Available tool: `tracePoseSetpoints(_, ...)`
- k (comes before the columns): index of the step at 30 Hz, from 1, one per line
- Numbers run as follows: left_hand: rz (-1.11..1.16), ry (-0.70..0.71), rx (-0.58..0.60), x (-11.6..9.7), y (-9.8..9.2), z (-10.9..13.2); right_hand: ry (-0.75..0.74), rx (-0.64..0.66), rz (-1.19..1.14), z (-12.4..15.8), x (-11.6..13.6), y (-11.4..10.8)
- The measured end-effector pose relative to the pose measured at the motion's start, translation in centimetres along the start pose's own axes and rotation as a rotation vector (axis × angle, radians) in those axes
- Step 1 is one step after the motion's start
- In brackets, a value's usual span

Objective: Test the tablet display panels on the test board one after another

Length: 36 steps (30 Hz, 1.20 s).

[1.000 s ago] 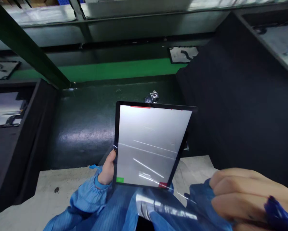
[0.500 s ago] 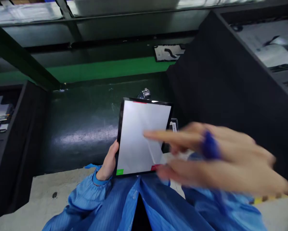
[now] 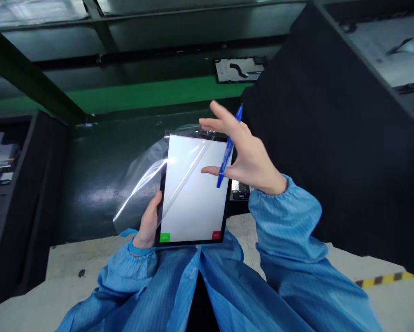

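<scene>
Pinching the lower-left edge of a tablet (image 3: 193,193), our left grip (image 3: 146,226) holds it up above the pale tabletop (image 3: 79,272). Our right grip (image 3: 250,161) hovers spread over the screen, a blue marker (image 3: 226,157) clasped between its fingers. Clear protective film (image 3: 141,184) curls away from the screen's upper left.

Tablet (image 3: 193,193) in left hand (image 3: 147,222)

**Work-station surroundings, fixed items**
A black partition (image 3: 331,138) stands right of a dark green panel (image 3: 89,193); a flat panel with black cable (image 3: 239,70) lies beyond a green stripe (image 3: 141,94); hazard tape (image 3: 383,279) marks the pale ledge (image 3: 82,263).
</scene>
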<state>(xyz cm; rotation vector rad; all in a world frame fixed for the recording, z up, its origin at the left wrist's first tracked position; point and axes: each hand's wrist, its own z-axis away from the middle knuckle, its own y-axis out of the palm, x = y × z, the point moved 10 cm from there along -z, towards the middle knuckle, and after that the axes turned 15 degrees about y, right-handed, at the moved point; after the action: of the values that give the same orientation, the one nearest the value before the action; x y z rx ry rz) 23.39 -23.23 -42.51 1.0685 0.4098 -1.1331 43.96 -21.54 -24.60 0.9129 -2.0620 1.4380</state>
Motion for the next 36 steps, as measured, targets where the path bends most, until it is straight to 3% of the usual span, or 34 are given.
tracePoseSetpoints(3, 0.097, -0.085, 0.024, -0.2, 1.3, 0.7, -0.014, -0.01, -0.327, -1.0, -1.2, -1.1)
tracePoseSetpoints(5, 0.177, -0.143, 0.112, -0.4, 2.9, 1.2, 0.015, -0.047, -0.492, -1.7, -2.9, -1.4)
tracePoseSetpoints(9, 0.308, -0.222, 0.179, -1.0, 5.0, 2.0, 0.204, -0.129, -0.594, -2.3, -7.1, 0.3)
tracePoseSetpoints(17, 0.067, -0.013, -0.011, -2.6, 3.3, 1.4, 0.362, -0.181, -0.633, -2.5, -12.2, 3.4)
tracePoseSetpoints(23, -0.091, 0.076, -0.119, -3.5, 2.3, 1.7, 0.347, -0.189, -0.687, -2.4, -12.7, 3.7)
tracePoseSetpoints(30, 0.051, -0.1, -0.046, -2.5, 4.9, 2.8, 0.394, -0.143, -0.614, -1.9, -12.6, 3.9)
tracePoseSetpoints(36, -0.035, 0.027, -0.055, -4.0, 5.2, 2.8, 0.411, -0.164, -0.655, -2.0, -13.5, 4.0)
